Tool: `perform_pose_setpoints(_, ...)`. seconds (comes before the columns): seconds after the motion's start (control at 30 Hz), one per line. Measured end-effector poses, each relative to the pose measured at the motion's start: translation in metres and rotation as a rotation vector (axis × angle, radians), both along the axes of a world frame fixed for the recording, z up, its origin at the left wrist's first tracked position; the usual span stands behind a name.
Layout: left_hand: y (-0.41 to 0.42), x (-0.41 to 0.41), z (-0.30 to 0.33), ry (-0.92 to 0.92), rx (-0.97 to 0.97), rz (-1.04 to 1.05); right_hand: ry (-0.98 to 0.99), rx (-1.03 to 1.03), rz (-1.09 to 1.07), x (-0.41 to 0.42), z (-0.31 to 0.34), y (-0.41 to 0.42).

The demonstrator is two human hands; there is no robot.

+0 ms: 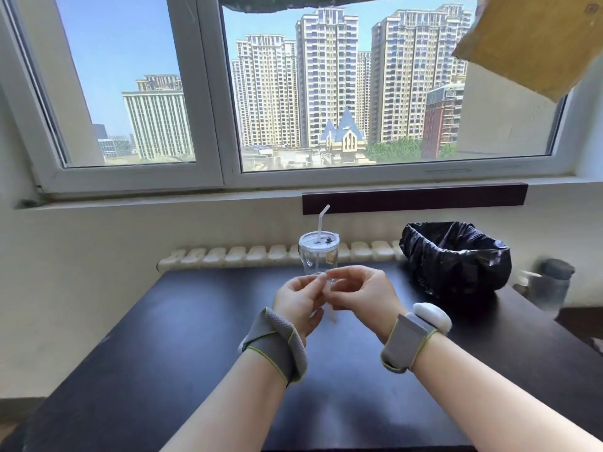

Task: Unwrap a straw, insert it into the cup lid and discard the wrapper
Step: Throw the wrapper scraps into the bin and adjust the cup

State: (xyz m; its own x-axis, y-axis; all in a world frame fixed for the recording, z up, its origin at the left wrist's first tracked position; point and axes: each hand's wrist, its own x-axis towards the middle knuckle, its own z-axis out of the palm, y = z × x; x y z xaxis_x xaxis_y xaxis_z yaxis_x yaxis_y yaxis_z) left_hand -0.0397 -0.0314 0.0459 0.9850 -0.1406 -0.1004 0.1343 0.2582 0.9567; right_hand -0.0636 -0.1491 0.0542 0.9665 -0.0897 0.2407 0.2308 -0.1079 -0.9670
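Pinching something thin and pale between them, the fingertips of the left hand and the right hand meet just in front of the clear cup. Both hands have their fingers curled in, thumb against forefinger, and what they hold looks like the straw wrapper: a slim translucent strip whose loose end hangs below the hands. Whether it is quite empty I cannot tell; it is too small and half hidden by the fingers.

Behind the hands, the white bendy straw stands already pushed through the clear lid, its bent tip leaning to the right above the cup. The cup sits near the far edge of the dark table, about midway along it. So, to my eye, the unwrapping and the inserting are done, and only the discarding is left.

That last step has its place ready: a bin lined with a black bag stands at the far right corner of the table, mouth open, well apart from the hands and to the right of the cup. The wrapper would have to travel over there and be let go above the opening; light as it seems, it might cling to the fingers or drift wide.

Grey wristbands wrap both wrists, the right one carrying a white oval device. Past the table's right edge a blurred dark container stands, too indistinct to name. Beyond the far edge runs a pale radiator under the window.
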Motion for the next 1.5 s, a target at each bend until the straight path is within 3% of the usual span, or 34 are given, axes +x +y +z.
perform_pose_setpoints(0.07,-0.003,0.002,0.004,-0.065,0.020,0.022,-0.050,-0.096,0.011,-0.001,0.003,-0.002)
perform_pose_setpoints(0.2,-0.011,0.001,0.012,-0.149,0.063,0.045,-0.151,-0.280,-0.180,0.005,0.009,-0.010)
perform_pose_setpoints(0.47,-0.032,0.001,0.023,-0.176,0.138,-0.053,-0.210,-0.320,-0.271,0.009,0.015,-0.034)
perform_pose_setpoints(0.7,-0.061,0.002,0.034,-0.102,0.032,-0.172,-0.202,-0.083,-0.253,0.006,0.021,-0.063)
perform_pose_setpoints(0.8,-0.076,0.005,0.040,-0.100,0.009,-0.211,-0.224,-0.090,-0.269,0.006,0.026,-0.080)
perform_pose_setpoints(0.97,-0.110,0.020,0.044,-0.184,0.100,-0.236,-0.256,-0.187,-0.432,0.017,0.030,-0.124)
perform_pose_setpoints(1.23,-0.163,0.056,0.041,-0.263,0.229,-0.303,-0.202,-0.032,-0.621,0.050,0.044,-0.201)
perform_pose_setpoints(1.5,-0.205,0.099,0.027,-0.510,0.483,-0.158,-0.083,-0.378,-0.744,0.091,0.036,-0.230)
